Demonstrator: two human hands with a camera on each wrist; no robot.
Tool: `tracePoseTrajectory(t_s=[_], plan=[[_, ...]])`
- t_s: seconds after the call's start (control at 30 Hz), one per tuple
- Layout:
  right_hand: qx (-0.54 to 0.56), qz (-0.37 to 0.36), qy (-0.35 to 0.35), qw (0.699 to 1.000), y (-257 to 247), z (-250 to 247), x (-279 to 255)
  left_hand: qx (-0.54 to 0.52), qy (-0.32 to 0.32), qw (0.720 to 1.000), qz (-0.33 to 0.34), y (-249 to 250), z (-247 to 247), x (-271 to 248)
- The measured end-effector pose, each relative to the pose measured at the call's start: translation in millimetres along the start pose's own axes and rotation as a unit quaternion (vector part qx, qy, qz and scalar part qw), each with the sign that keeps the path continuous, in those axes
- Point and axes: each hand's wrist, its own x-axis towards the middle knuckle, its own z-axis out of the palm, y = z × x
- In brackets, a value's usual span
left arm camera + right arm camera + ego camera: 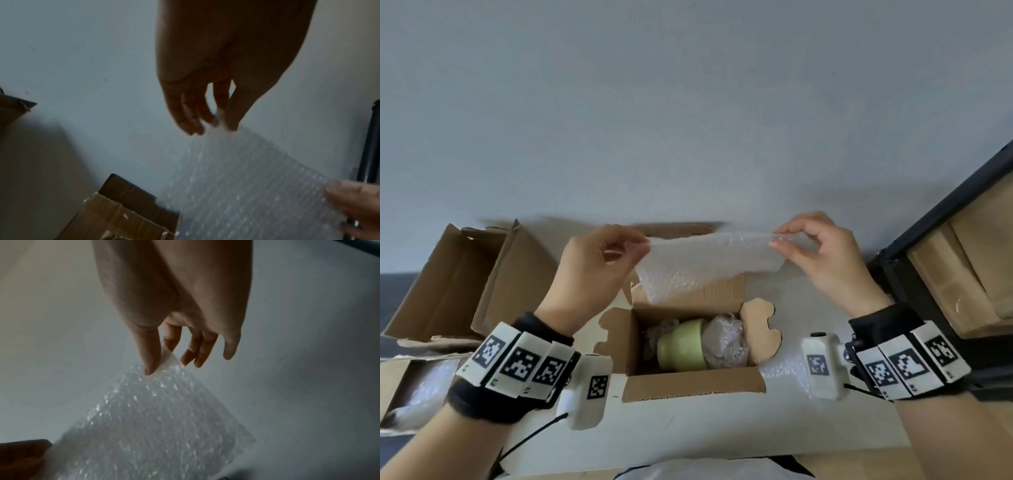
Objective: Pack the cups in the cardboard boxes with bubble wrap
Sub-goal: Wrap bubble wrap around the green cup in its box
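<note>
A sheet of bubble wrap [702,262] hangs stretched above an open cardboard box [693,383]. My left hand [599,263] pinches its left top corner and my right hand [822,253] pinches its right top corner. Inside the box lies a light green cup [681,344] on its side, with crumpled bubble wrap [726,341] packed to its right and more to its left. In the left wrist view the left hand's fingers [233,116] pinch the sheet [246,186]. In the right wrist view the thumb [151,356] and forefinger hold the sheet [156,426].
An empty open box [465,284] lies at the left by the wall. Another box [410,387] holding bubble wrap sits at the near left. More bubble wrap [784,370] lies right of the middle box. A dark-framed wooden shelf [955,267] stands at the right.
</note>
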Motion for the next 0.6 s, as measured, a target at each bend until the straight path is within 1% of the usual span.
tracePoseTrajectory(t_s=[0.07,0.1,0.13,0.2,0.23,0.27,0.33,0.37,0.4,0.43,0.47,0.5,0.53,0.57,0.6], plan=[[-0.014,-0.046,-0.018,0.999,-7,0,2,0.088,-0.044,0.994,-0.04,-4,-1,-3],[-0.003,-0.057,-0.036,0.998,-12,2,2,0.128,-0.078,0.988,-0.046,-3,0,-5],[0.011,-0.062,-0.059,0.996,-17,5,3,0.147,-0.115,0.982,-0.036,-1,1,-7],[0.025,-0.075,-0.098,0.992,-28,14,5,0.14,-0.179,0.974,0.005,9,10,-12],[0.026,-0.089,-0.104,0.99,-34,18,5,0.14,-0.194,0.971,0.025,16,15,-13],[0.026,-0.106,-0.101,0.989,-38,23,5,0.147,-0.195,0.969,0.042,21,21,-15],[0.018,-0.134,-0.069,0.988,-43,27,5,0.154,-0.168,0.971,0.069,28,26,-16],[0.012,-0.139,-0.038,0.989,-43,26,5,0.129,-0.149,0.978,0.066,30,25,-14],[0.019,-0.125,-0.002,0.992,-41,25,5,0.076,-0.131,0.987,0.049,29,22,-13],[0.047,-0.084,0.026,0.995,-40,23,5,-0.008,-0.116,0.993,0.01,29,18,-12],[0.088,-0.024,0.038,0.995,-39,21,6,-0.115,-0.108,0.987,-0.037,30,14,-11],[0.134,0.037,0.025,0.99,-37,20,5,-0.213,-0.105,0.968,-0.08,30,9,-10],[0.188,0.089,-0.017,0.978,-36,21,4,-0.279,-0.107,0.948,-0.108,29,5,-10],[0.236,0.127,-0.08,0.96,-33,22,1,-0.315,-0.111,0.935,-0.118,28,2,-10],[0.275,0.147,-0.147,0.939,-30,25,-1,-0.332,-0.115,0.929,-0.119,27,1,-11]])
